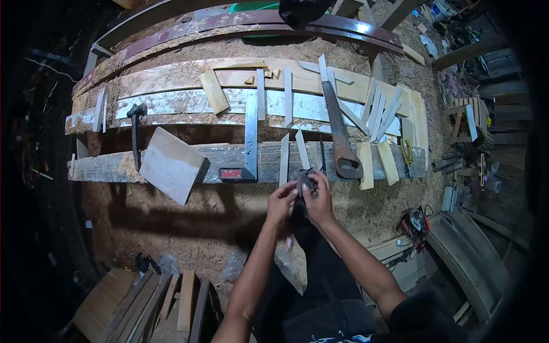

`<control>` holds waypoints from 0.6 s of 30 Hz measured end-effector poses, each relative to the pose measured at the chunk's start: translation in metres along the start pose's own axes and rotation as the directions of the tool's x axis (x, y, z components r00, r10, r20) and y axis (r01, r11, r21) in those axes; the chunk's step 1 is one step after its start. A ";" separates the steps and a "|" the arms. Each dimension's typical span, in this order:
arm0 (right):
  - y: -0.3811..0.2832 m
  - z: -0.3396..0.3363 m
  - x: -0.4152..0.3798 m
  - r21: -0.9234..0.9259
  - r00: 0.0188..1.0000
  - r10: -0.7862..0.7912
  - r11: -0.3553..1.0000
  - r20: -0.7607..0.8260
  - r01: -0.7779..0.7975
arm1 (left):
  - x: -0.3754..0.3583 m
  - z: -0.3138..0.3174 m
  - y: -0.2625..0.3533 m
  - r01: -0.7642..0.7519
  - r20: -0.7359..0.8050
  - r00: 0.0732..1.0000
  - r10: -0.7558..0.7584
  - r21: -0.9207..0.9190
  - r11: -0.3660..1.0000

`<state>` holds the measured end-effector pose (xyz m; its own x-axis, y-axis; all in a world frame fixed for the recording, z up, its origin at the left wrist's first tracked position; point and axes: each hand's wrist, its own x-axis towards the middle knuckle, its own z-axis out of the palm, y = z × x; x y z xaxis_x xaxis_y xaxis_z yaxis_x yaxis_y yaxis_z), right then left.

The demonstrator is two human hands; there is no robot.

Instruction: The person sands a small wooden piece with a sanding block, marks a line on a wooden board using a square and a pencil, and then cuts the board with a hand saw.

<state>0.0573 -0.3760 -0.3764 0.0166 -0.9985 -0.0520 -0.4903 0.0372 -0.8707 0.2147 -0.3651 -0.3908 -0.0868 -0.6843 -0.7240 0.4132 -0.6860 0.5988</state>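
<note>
Between my two hands, near the front edge of the wooden bench [223,155], is a small dark object [305,182] that I cannot make out clearly. My left hand [281,201] pinches its left side with thumb and fingertips. Fingers of my right hand [318,197] wrap round its right side, the thumb lying on its face. Just beyond my hands lie pale wood strips [284,159]. A handsaw [338,134] lies to the right of them, and a metal square [250,137] with a red label to the left.
A hammer [135,134] and a square board [170,163] lie on the bench's left side. Yellow-handled pliers [406,153] and wood pieces [388,163] are at the right. A power tool [414,222] sits on the ground, with planks [186,300] stacked lower left.
</note>
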 end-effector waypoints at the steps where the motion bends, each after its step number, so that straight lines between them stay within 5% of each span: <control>1: 0.006 0.000 0.008 0.023 0.999 0.046 0.999 -0.028 -0.045 | 0.007 0.009 0.000 -0.016 -0.002 1.000 0.016 -0.008 1.000; 5: 0.013 0.000 0.038 0.134 0.971 0.232 0.966 -0.063 -0.222 | 0.035 0.006 -0.011 -0.201 -0.015 0.978 0.206 0.160 0.966; 6: 0.013 0.001 0.044 0.046 0.984 0.153 0.988 -0.090 -0.149 | 0.039 0.007 -0.008 -0.256 -0.008 0.964 0.264 0.220 0.941; 8: 0.013 0.001 0.055 -0.136 0.992 -0.015 0.991 -0.126 -0.003 | 0.045 0.011 -0.003 -0.359 -0.150 0.882 0.447 0.402 0.842; 10: 0.018 0.002 0.059 -0.134 0.998 0.010 0.991 -0.070 -0.020 | 0.043 0.019 0.015 -0.332 -0.249 0.802 0.543 0.571 0.751; 11: 0.019 0.004 0.058 -0.149 0.998 0.032 0.988 -0.050 -0.039 | 0.047 0.015 0.015 -0.395 -0.170 0.697 0.696 0.719 0.571; 14: 0.012 0.011 0.059 -0.288 0.999 0.046 0.956 -0.027 -0.052 | 0.052 0.013 0.020 -0.361 -0.145 0.632 0.761 0.814 0.455; 18: 0.007 0.018 0.074 -0.447 0.989 0.147 0.886 0.028 -0.119 | 0.051 0.013 0.027 -0.250 -0.140 0.742 0.656 0.850 0.464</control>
<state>0.0709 -0.4492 -0.3953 -0.0314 -0.9807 -0.1931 -0.8265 0.1341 -0.5468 0.2093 -0.4217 -0.4073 0.3340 -0.9228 -0.1922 -0.5569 -0.3577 0.7497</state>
